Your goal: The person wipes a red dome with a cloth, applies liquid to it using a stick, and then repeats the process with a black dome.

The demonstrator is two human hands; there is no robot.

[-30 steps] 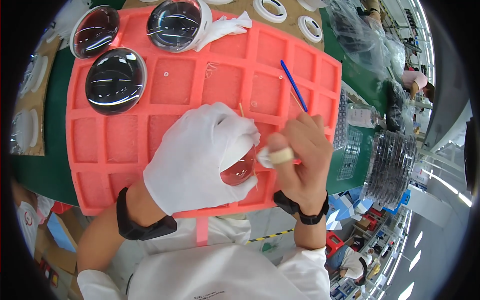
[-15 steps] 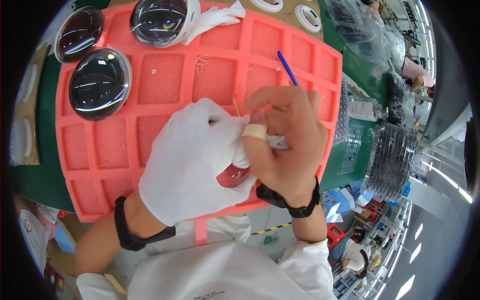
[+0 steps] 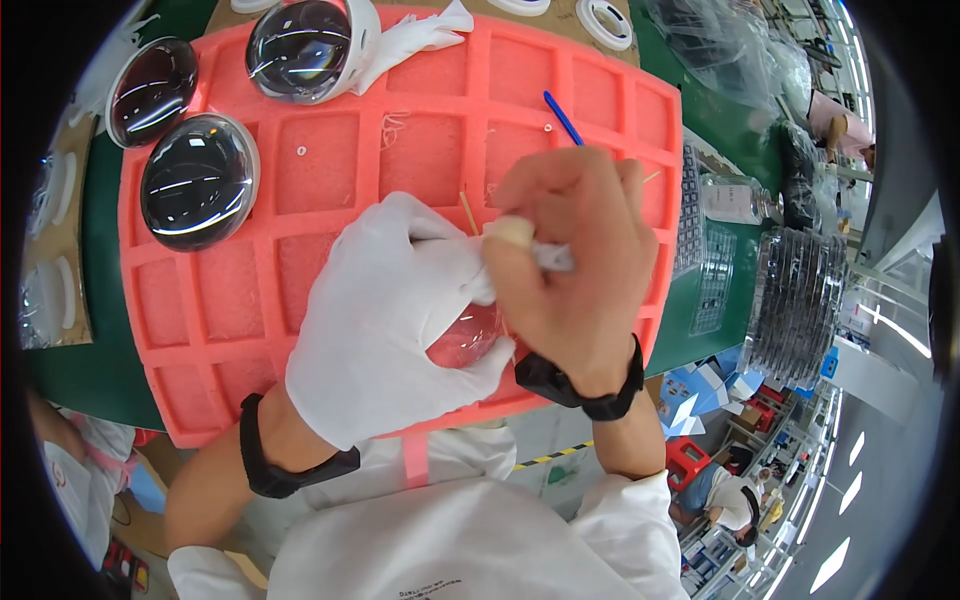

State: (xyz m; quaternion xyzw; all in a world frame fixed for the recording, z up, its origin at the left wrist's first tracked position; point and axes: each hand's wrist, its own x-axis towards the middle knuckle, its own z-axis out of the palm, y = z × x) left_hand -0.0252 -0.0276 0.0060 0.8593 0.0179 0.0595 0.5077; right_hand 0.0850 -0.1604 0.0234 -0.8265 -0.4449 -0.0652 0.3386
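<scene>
My left hand (image 3: pixel 385 320), in a white glove, curls round a clear rounded cover (image 3: pixel 468 338), through which the pink tray shows. Its thumb and fingers grip the cover's edge. My right hand (image 3: pixel 580 270) is bare apart from pale covers on its fingertips, and is blurred by motion. Its fingers are bent closed against the left fingertips, and a small white piece (image 3: pixel 555 257) sticks out of them; its kind is unclear. A thin wooden stick (image 3: pixel 468 213) shows just beyond the left fingers. Both hands are above the pink compartmented tray (image 3: pixel 370 165).
Dark glossy domes (image 3: pixel 200 182) rest at the tray's far left, one in a white housing (image 3: pixel 362 45) beside a crumpled white cloth (image 3: pixel 425 40). A blue pen (image 3: pixel 563 118) lies beyond my right hand. A clear bottle (image 3: pixel 735 198) and stacked clear trays (image 3: pixel 795 305) stand right.
My right hand has shifted slightly up and turned, its fingers more blurred against the left fingertips. The left hand keeps its hold on the clear cover. The whole view has tilted a little.
</scene>
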